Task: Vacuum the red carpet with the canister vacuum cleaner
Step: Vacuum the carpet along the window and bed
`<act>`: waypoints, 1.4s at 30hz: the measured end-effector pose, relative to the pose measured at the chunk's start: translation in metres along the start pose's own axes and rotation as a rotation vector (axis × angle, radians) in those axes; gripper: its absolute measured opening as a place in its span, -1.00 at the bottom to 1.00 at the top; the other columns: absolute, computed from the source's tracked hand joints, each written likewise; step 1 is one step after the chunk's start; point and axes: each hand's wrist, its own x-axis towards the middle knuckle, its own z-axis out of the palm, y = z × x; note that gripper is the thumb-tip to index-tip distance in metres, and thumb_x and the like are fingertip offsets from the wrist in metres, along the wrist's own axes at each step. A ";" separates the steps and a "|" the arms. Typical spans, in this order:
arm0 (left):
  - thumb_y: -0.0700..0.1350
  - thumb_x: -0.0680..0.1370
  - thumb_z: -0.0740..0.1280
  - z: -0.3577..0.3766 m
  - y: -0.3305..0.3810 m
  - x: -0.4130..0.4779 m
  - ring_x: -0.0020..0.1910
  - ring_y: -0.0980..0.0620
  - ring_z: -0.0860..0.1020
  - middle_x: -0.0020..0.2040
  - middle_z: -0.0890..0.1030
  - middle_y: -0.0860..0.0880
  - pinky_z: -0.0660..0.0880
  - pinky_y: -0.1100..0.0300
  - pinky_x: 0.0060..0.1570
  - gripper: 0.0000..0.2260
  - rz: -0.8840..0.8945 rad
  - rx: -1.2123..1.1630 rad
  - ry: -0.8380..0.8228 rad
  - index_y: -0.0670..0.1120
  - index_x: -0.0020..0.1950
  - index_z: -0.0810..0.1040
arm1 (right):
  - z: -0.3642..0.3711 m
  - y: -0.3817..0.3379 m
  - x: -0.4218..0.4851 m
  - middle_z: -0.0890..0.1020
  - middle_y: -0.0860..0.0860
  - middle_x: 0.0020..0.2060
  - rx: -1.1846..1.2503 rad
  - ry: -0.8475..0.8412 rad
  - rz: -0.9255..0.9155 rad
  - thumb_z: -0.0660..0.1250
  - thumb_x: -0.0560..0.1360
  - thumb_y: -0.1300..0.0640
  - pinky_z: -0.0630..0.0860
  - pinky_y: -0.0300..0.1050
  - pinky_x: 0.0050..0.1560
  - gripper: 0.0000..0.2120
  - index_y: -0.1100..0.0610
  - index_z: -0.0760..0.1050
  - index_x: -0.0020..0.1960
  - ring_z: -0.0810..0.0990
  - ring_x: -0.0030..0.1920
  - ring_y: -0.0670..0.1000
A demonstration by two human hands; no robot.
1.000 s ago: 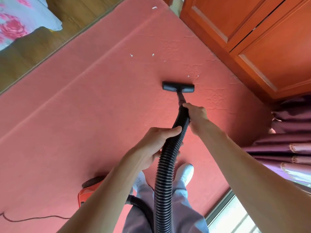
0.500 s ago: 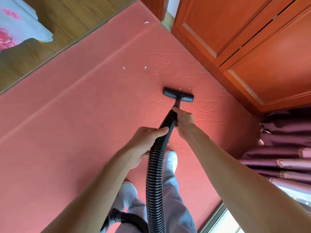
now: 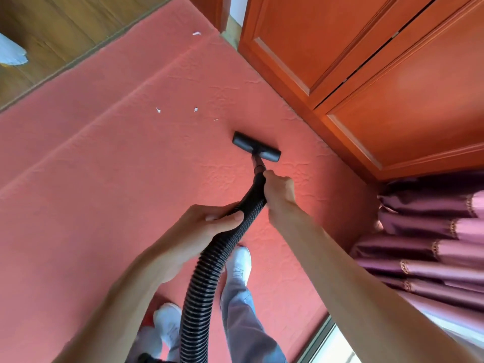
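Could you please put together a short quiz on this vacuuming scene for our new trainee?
1. True or false: the floor nozzle sits on top of the white scraps on the red carpet.
2. What does the left hand grip? A) the hose B) the curtain C) a cabinet door
3. Which is nearer the floor nozzle, the left hand or the right hand?

Key: 1 false, the scraps lie apart from it; 2 A; 3 the right hand.
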 end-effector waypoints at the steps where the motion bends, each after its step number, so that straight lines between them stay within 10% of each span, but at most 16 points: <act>1: 0.04 0.54 0.41 -0.003 0.003 -0.005 -0.30 0.06 0.65 -0.06 0.74 -0.13 0.59 0.14 -0.26 -0.78 -0.009 0.017 -0.019 0.12 0.17 0.70 | -0.003 0.005 -0.004 0.46 0.06 -0.33 0.007 -0.012 0.014 0.24 0.57 0.11 0.32 -0.11 -0.30 -0.73 0.16 0.42 -0.29 0.43 -0.29 0.06; 14: -0.01 0.62 0.33 0.030 -0.024 0.037 -0.28 -0.10 0.64 -0.19 0.67 -0.12 0.64 -0.07 -0.12 -0.83 0.033 -0.047 0.215 0.02 0.14 0.67 | 0.024 -0.003 0.022 0.61 0.09 -0.14 -0.159 -0.072 -0.031 0.39 0.47 0.01 0.50 -0.05 -0.14 -0.70 0.21 0.58 0.07 0.58 -0.13 0.10; 22: -0.01 0.59 0.37 -0.026 -0.045 -0.027 -0.22 -0.14 0.68 0.00 0.71 -0.24 0.62 -0.27 0.00 -0.85 -0.046 -0.181 0.077 0.12 0.12 0.70 | 0.054 0.012 -0.041 0.54 0.02 -0.30 -0.265 -0.129 -0.199 0.32 0.46 0.08 0.42 -0.12 -0.30 -0.84 0.15 0.58 -0.04 0.50 -0.28 0.05; 30: -0.02 0.60 0.35 -0.072 -0.071 -0.071 -0.23 -0.19 0.64 0.01 0.70 -0.28 0.61 -0.10 -0.17 -0.75 -0.070 -0.347 0.112 -0.04 0.23 0.65 | 0.109 0.033 -0.080 0.65 0.09 -0.01 -0.212 -0.271 -0.046 0.43 0.42 0.05 0.50 -0.12 -0.21 -0.61 0.09 0.54 0.23 0.62 -0.08 0.09; 42: -0.03 0.60 0.36 -0.100 -0.075 -0.064 -0.23 -0.20 0.63 0.03 0.69 -0.30 0.61 -0.07 -0.22 -0.77 -0.051 -0.487 0.191 -0.09 0.19 0.67 | 0.137 0.019 -0.073 0.57 0.07 -0.24 0.005 -0.398 0.084 0.24 0.57 0.24 0.43 -0.21 -0.39 -0.87 0.13 0.57 0.01 0.51 -0.34 -0.03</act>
